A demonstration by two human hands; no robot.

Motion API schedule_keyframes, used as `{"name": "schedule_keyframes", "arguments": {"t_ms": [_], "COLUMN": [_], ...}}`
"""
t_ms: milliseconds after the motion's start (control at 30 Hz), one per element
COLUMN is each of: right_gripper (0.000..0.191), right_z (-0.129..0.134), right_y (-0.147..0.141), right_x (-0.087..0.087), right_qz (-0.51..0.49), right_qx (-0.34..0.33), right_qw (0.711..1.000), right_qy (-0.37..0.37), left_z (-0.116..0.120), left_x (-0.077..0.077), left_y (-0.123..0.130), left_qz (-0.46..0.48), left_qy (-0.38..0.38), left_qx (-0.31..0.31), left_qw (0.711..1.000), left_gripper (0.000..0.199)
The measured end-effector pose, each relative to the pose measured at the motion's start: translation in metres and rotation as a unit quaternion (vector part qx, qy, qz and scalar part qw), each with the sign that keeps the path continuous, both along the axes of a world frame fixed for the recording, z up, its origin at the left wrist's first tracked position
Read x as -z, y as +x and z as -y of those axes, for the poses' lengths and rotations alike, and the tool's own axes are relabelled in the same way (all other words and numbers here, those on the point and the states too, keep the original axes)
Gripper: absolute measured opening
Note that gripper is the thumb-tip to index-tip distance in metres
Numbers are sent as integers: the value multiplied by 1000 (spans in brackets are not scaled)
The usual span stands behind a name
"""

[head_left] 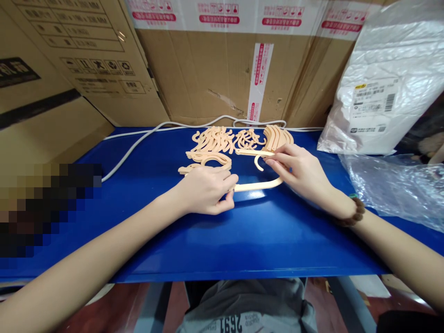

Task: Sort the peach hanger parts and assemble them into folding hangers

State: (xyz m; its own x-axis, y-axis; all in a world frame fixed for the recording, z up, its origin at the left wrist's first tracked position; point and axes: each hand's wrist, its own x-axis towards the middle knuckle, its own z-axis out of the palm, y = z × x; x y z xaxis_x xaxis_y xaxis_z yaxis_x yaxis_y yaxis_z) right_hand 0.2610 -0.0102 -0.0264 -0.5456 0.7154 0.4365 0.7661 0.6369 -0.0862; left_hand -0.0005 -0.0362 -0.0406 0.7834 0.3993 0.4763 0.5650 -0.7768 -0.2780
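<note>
Now the cream hanger (258, 186) sits over the blue table (243, 249), left hand (210, 190) pinching one end, right hand (300, 172) clasping its bend beside the hook (258, 163); beyond, loose hanger parts (213, 140) lie heaped before a cardboard box (208, 69).

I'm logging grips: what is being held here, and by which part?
A beige hanger: the left hand pinches the end of its nearer bar; the right hand holds it near the hook, the exact spot hidden.
</note>
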Motion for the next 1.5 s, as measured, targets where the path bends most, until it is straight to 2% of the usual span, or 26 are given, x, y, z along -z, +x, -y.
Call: {"name": "schedule_keyframes", "arguments": {"t_ms": [267,433,633,767,967,1100,1267,1500], "right_gripper": [37,34,34,32,31,29,27,19], "right_z": [1,-2,-2,-3,-2,-1,0,0], "right_y": [0,4,5,4,4,4,2,1], "right_x": [0,-1,-2,-4,-6,-6,-5,-3], "right_qz": [21,38,56,59,64,64,70,71], "right_qx": [32,65,90,109,111,106,103,107], "right_qw": [999,997,994,992,992,992,992,992], "right_qy": [-7,7,8,-1,-8,-9,-17,-11], "left_z": [4,-1,-6,-9,-11,-9,-4,-5], "left_x": [-9,-7,2,6,9,8,1,1], "left_y": [2,3,0,-1,-2,-2,-1,1], "left_qz": [-22,-16,34,51,29,1,2,19], "left_qy": [-9,-18,-12,-19,-40,-41,-50,-22], "left_qx": [74,87,79,67,45,44,44,5], "left_qw": [997,996,996,996,998,998,998,1000], "left_gripper": [13,17,26,25,25,30,25,22]}}
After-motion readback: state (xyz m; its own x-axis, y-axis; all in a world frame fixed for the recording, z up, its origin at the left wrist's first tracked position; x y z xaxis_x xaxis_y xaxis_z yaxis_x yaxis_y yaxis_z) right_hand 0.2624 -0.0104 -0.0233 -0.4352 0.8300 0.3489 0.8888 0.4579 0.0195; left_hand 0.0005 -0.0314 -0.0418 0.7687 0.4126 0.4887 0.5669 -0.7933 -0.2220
